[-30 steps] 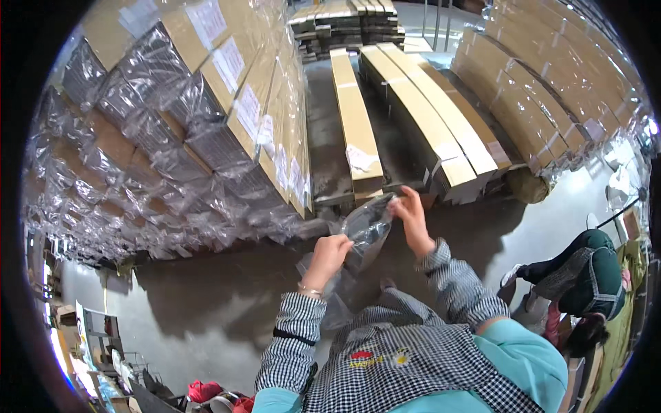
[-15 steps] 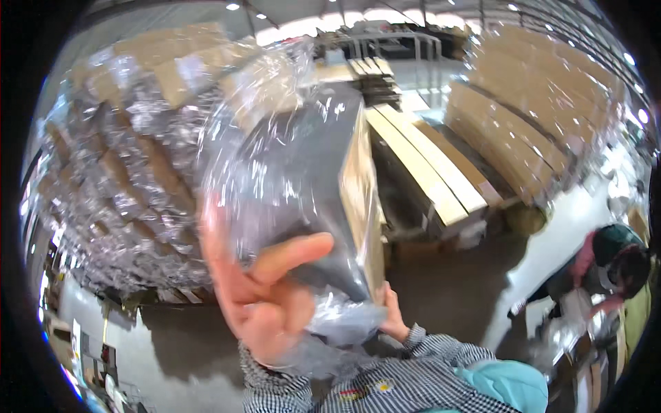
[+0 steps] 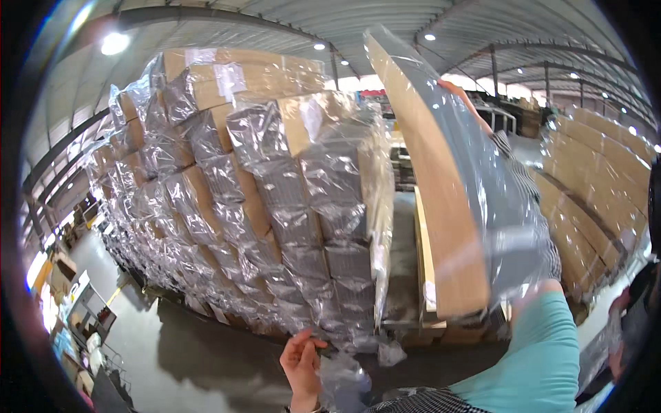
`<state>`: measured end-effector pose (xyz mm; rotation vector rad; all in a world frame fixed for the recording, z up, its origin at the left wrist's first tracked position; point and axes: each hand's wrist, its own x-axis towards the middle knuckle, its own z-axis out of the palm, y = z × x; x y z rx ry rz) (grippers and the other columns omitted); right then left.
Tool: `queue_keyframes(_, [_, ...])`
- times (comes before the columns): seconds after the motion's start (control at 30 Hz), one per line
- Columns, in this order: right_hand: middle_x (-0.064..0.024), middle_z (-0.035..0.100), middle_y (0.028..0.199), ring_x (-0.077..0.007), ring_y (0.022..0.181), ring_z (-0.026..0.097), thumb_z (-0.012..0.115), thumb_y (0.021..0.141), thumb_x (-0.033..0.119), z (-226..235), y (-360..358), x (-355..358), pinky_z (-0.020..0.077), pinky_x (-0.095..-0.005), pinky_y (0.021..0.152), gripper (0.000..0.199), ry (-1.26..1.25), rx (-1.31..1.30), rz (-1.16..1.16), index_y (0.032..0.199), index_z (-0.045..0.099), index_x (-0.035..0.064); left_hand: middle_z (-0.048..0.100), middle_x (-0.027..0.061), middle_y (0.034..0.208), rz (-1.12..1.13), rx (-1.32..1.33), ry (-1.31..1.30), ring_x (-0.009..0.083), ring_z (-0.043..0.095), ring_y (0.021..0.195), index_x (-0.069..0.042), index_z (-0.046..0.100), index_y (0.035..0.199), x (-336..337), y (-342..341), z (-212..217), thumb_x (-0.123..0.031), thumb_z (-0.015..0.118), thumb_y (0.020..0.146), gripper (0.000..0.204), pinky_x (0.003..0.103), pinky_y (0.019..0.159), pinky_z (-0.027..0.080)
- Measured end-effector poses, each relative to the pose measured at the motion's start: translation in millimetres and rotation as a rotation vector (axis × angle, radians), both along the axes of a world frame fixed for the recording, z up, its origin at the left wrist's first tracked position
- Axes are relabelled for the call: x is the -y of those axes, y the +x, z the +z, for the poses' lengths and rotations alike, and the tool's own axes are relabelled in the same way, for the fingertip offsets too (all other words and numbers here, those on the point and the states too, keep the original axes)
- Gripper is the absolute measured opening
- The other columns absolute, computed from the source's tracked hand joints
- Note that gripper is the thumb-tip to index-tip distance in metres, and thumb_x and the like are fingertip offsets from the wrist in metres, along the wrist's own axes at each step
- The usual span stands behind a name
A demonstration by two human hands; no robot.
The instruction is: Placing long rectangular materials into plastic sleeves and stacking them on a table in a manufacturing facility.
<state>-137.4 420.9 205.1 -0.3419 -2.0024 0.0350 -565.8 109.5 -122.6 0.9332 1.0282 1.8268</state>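
Observation:
A long plastic-wrapped package (image 3: 441, 199), grey on one face and tan cardboard-like on the other, stands tilted upright on the right. My right hand (image 3: 460, 94) grips its edge near the top, with that arm reaching up behind it. Low in the middle, my left hand (image 3: 301, 361) has its fingers curled in; anything between them is too small to make out. Beside it hangs crumpled clear plastic film (image 3: 342, 380). In front rises a tall stack of similar wrapped packages (image 3: 296, 186), grey ends facing me.
Another stack of tan wrapped cartons (image 3: 592, 165) stands at the right. Between the stacks lie pale boards (image 3: 425, 258). At the right edge, part of another person (image 3: 630, 310) shows. A grey floor (image 3: 200, 351) and a cart (image 3: 89, 310) are at the left.
My view has swung left and up. The package has gone from lying in front of both hands to tilted upright at the right. My left hand has come off it and is lower.

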Motion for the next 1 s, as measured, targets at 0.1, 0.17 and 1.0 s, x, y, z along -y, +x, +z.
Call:
queue_keyframes(0.1, [-0.0175, 0.043, 0.15, -0.0318, 0.138, 0.041, 0.054, 0.099, 0.043, 48, -7, -46, 0.0316, -0.0442, 0.116, 0.068, -0.369, -0.258, 0.047, 0.151, 0.037, 0.0012, 0.072, 0.007, 0.091, -0.04, -0.027, 0.135, 0.0015, 0.043, 0.057, -0.002, 0.065, 0.119, -27, 7, -19, -0.006, 0.061, 0.098, 0.022, 0.02, 0.05, 0.033])
queue_keyframes(0.17, [-0.0175, 0.044, 0.149, -0.0323, 0.138, 0.042, 0.05, 0.1, 0.049, 54, -36, -91, 0.0323, -0.045, 0.115, 0.071, -0.618, -0.387, 0.097, 0.151, 0.038, 0.0015, 0.072, 0.0018, 0.092, -0.004, -0.021, 0.169, 0.0001, 0.04, 0.057, -0.006, 0.067, 0.118, -37, 15, -25, -0.01, 0.062, 0.101, 0.018, 0.02, 0.05, 0.03])
queue_keyframes(1.0, [-0.015, 0.034, 0.153, -0.0489, 0.13, 0.038, 0.08, 0.073, 0.031, -507, -78, 201, 0.0424, -0.0624, 0.092, 0.076, -0.865, 0.392, -1.364, 0.141, 0.049, 0.0174, 0.065, 0.0067, 0.103, -0.288, 0.054, -0.031, 0.0006, 0.034, 0.055, -0.002, 0.06, 0.13, -65, 74, -15, -0.003, 0.051, 0.101, 0.03, 0.019, 0.049, 0.028])
